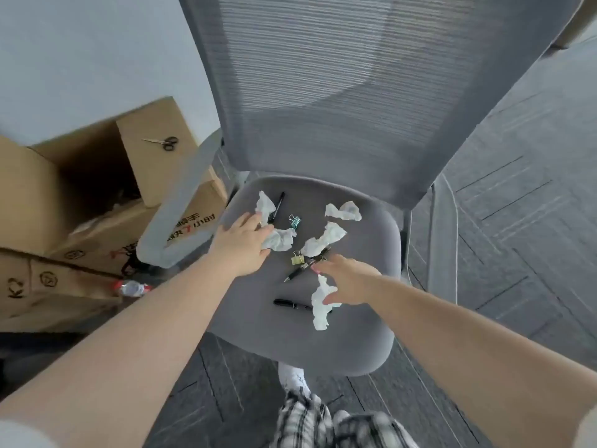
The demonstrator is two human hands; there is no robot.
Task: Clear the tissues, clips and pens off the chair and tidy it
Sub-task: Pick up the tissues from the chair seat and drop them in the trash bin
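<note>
A grey office chair seat (358,321) holds several crumpled white tissues, three black pens and two binder clips. My left hand (240,244) lies on a tissue (282,239) at the seat's left, its fingertips hidden in the paper. Just behind it are another tissue (266,205) and a pen (279,202). My right hand (350,281) hovers with fingers spread, thumb touching a long tissue (320,307) at the front. A second pen (292,304) lies beside that tissue. A third pen (302,268), a gold clip (298,258) and a green clip (294,221) sit mid-seat.
The mesh backrest (323,76) rises behind, with armrests at left (181,202) and right (442,237). Cardboard boxes (80,195) stand at the left, with scissors (163,143) on one. A plastic bottle (130,288) lies by them. My leg in plaid trousers (310,418) is against the seat front.
</note>
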